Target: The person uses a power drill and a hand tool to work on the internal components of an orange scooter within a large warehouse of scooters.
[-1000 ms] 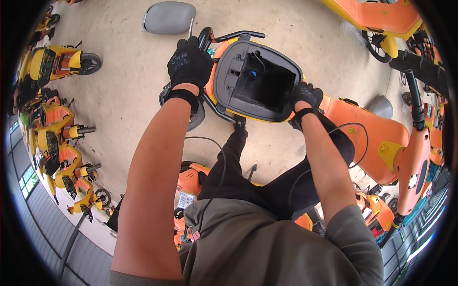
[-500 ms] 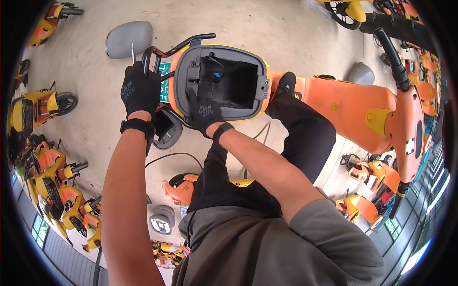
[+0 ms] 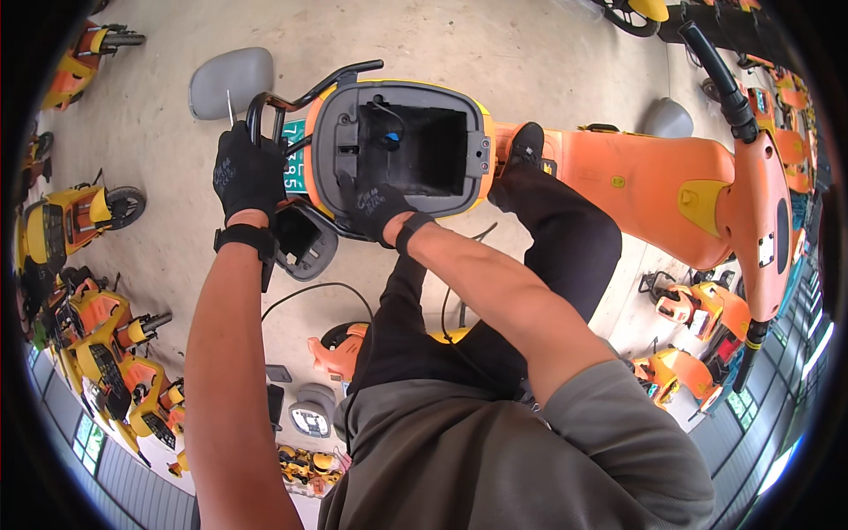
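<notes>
In the head view, a slim tool is being gripped by the left hand beside the rack of the floor-standing orange scooter; its box is being touched at the near left corner by the right hand, grip unclear. The scooter is being judged heavy, best held by the rack.

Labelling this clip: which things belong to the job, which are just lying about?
In the job:
left hand, gripping a thin metal tool
right hand, on the rim of the open storage box
orange scooter carrying that box

Lying about:
grey seat on the floor, upper left
grey pad beyond the scooter
parked scooters, left

Can't tell whether either grey piece fits this scooter.
</notes>
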A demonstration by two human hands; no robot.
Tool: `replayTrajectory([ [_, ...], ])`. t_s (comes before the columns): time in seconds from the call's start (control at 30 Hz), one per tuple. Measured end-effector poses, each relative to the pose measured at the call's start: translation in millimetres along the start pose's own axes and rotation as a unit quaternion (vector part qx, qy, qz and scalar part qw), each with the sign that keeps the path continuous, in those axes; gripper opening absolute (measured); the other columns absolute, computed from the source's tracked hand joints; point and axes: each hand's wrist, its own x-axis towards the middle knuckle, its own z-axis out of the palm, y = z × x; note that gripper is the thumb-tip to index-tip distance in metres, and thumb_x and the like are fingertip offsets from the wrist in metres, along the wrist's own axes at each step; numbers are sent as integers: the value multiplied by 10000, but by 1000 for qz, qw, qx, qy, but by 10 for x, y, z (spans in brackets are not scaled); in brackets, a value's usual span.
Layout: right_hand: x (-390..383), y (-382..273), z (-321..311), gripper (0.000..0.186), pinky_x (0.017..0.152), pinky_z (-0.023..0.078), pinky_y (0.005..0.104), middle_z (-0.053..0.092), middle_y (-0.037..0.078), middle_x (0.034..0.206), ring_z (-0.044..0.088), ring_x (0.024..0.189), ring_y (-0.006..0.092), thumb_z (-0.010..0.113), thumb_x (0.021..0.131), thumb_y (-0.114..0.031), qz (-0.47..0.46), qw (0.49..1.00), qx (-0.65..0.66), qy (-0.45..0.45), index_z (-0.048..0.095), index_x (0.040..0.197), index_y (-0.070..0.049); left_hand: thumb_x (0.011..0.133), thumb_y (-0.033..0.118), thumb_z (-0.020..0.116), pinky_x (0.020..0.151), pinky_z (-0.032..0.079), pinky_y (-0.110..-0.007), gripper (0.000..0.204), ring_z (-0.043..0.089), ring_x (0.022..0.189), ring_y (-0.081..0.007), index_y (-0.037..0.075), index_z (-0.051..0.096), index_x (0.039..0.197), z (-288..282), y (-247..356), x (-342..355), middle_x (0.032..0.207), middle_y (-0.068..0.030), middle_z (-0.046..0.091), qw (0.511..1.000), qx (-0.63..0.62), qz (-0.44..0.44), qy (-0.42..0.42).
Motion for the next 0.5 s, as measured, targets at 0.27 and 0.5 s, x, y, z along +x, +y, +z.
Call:
replayTrajectory([
  [0.27, -115, -41, -95, 295, 624, 502, 422, 644, 209, 846, 648, 756, 341, 488, 835, -115, -61, 994, -52, 74, 519, 1095, 22, 790, 191, 579, 757, 490, -464, 183, 602, 889, -391, 39, 593, 891, 16, -69, 49, 934, -196, 587, 1000, -6, -15, -19],
  [0.5, -36, -119, -371, 284, 630, 508, 438, 638, 217, 895, 646, 763, 354, 561, 794, -162, -43, 998, -35, 9, 543, 1038, -17, 799, 207, 576, 750, 490, -471, 207, 597, 878, -391, 46, 572, 929, 59, -79, 50, 944, -185, 570, 1000, -3, -6, -18],
])
